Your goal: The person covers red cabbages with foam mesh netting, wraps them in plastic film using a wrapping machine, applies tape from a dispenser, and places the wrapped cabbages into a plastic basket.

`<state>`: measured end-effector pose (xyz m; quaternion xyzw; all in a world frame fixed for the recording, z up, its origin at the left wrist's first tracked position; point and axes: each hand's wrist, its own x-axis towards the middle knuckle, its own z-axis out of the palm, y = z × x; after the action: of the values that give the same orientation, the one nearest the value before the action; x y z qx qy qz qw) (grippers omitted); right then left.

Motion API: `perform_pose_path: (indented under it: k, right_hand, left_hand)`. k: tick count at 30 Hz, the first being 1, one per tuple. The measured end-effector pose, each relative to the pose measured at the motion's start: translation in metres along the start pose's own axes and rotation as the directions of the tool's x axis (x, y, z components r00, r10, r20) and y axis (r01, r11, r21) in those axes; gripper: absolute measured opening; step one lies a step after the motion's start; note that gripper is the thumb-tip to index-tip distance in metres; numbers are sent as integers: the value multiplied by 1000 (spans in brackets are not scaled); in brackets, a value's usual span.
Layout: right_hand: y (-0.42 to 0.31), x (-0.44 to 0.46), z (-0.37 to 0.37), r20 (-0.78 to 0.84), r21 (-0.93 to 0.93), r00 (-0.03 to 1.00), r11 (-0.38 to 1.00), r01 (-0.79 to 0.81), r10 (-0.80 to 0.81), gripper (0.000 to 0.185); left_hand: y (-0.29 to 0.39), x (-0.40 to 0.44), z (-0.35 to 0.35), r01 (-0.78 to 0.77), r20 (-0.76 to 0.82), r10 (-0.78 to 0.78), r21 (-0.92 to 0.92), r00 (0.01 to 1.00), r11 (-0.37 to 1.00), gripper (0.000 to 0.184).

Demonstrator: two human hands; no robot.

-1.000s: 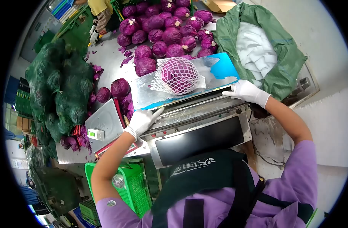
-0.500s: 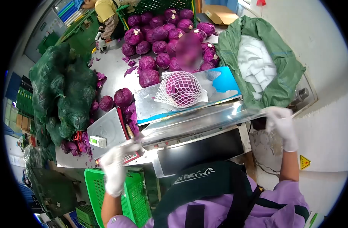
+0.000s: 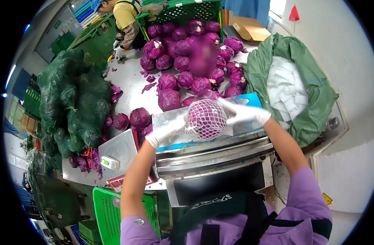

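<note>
A red cabbage (image 3: 207, 119) in a white foam net lies on the metal and blue plate of the wrapping machine. Clear film covers it, with a glossy fold showing at its top. My left hand (image 3: 172, 128), in a white glove, presses against the cabbage's left side; its fingertips are partly hidden. From the right, my right hand (image 3: 245, 113), gloved too, curves its fingers around the cabbage. Nearest me are the machine's metal film rollers (image 3: 215, 157) and a black panel (image 3: 219, 183).
Loose red cabbages (image 3: 168, 81) pile up behind the plate, before a green crate (image 3: 183, 14). A green sack (image 3: 317, 85) of white foam nets stands right. Left are a scale (image 3: 117, 151), filled mesh bags (image 3: 87, 110) and a green basket (image 3: 103, 212). A co-worker (image 3: 125, 20) stands far left.
Both hands have moved forward and inward from the stretched film at the machine's front to the netted cabbage. The film now lies over the cabbage. The view has shifted slightly.
</note>
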<state>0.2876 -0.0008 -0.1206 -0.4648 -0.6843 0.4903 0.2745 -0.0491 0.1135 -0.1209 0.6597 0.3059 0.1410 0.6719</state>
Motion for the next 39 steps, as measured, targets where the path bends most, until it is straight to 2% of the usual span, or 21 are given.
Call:
perform_pose_path:
  k: [1,2,3,5,7,9,11,13,14,15,19,23,25,27,29,30,31,33,35,37,39]
  right_hand:
    - [-8,-6,14,-12,-19,998,998,-55,55,106]
    - [-6,-5,30,-66,271,998,962,23,-5,101]
    - [-6,-5,38,-60,285,998,958,17,0,101]
    - [-18,-7,50,-212,279,977,957,78,-18,94]
    - [-23,-20,67,-312,335,950,931,142,-33,76]
    - [-56,-45,77,-219,553,938,826,-106,267,67]
    - [-78,-71,97,-251,412,934,901,-134,254,68]
    - [-111,-97,129,5,622,843,658,-424,538,73]
    - [-136,-109,137,146,484,661,529,-697,736,81]
    - [-100,-123,171,249,705,804,468,-533,540,86]
    - [-73,-151,250,602,719,633,15,-695,487,96]
    - [-87,-172,262,377,836,793,193,-514,477,92]
    - [-101,-190,262,307,875,770,152,-460,560,72]
    - [-107,-212,276,-192,432,836,810,-397,513,41]
    - [-101,-221,295,-626,292,641,896,-335,444,16]
    - [-100,-221,293,-686,293,584,899,-324,434,14]
    - [-99,-220,289,-740,292,523,903,-315,422,11]
    - [-93,-202,288,-850,292,417,947,-134,322,12]
    - [-86,-185,284,-831,486,302,874,-17,468,12]
    - [-77,-173,274,-889,382,240,921,-82,390,12]
    - [-72,-167,273,-937,273,182,950,-150,298,13]
  left_hand:
    - [-5,-5,13,48,127,-55,52,990,997,85]
    - [-4,-4,25,-1,103,-5,51,995,999,88]
    - [-5,-7,39,-43,80,40,48,996,998,92]
    - [-3,-12,53,-121,-77,111,-141,991,983,83]
    - [-6,-18,60,-120,-121,116,-19,986,993,73]
    - [7,-40,70,-17,-97,11,-62,995,998,71]
    - [29,-74,86,129,16,-128,-123,992,984,73]
    - [48,-118,97,625,279,-563,-243,778,742,77]
    - [42,-136,109,708,277,-655,-178,703,684,86]
    - [19,-151,110,791,406,-685,-209,605,575,90]
    - [-70,-203,118,882,625,-632,-405,458,240,72]
    - [-63,-232,113,852,504,-695,-398,513,341,74]
    - [-64,-259,102,728,485,-550,-537,680,427,75]
    - [-76,-293,104,542,296,-463,-583,835,606,53]
    - [-89,-314,122,370,54,-411,-554,910,746,24]
    - [-101,-317,129,312,-114,-395,-435,911,845,5]
    - [-105,-317,133,311,-244,-373,-256,895,915,3]
    - [-89,-295,153,17,-451,-169,-321,876,947,8]
    - [-74,-275,161,-166,-521,-52,-362,852,917,14]
    - [-58,-256,162,-245,-526,-62,-493,848,835,14]
    - [-48,-235,160,-340,-689,-91,-462,719,819,12]
